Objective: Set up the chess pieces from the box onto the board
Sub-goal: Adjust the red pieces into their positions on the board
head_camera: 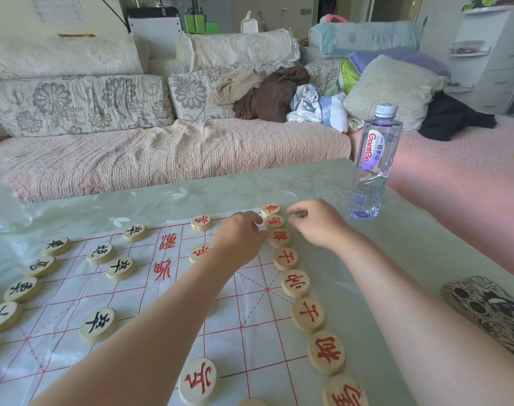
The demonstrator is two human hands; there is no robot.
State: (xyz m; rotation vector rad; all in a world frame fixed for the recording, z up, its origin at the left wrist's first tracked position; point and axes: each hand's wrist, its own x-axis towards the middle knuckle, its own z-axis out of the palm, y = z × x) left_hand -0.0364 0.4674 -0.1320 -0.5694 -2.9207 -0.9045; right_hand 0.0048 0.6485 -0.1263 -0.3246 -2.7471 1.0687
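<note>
A thin chess board sheet [250,323] with red lines lies on the table. Red-lettered wooden discs run down its right edge, among them a far red piece [274,221] and a nearer one [295,283]. Black-lettered discs [98,324] stand on the left side. My left hand [239,240] is palm down over the board, fingers curled, one fingertip at that far red piece's left edge; anything under the palm is hidden. My right hand [316,224] has curled fingers, its tips at the same piece's right edge, holding nothing visible. No box is in view.
A clear water bottle [374,162] stands on the table just right of my right hand. A patterned case [490,312] lies at the table's right edge. A sofa [162,153] with cushions and clothes runs behind the table.
</note>
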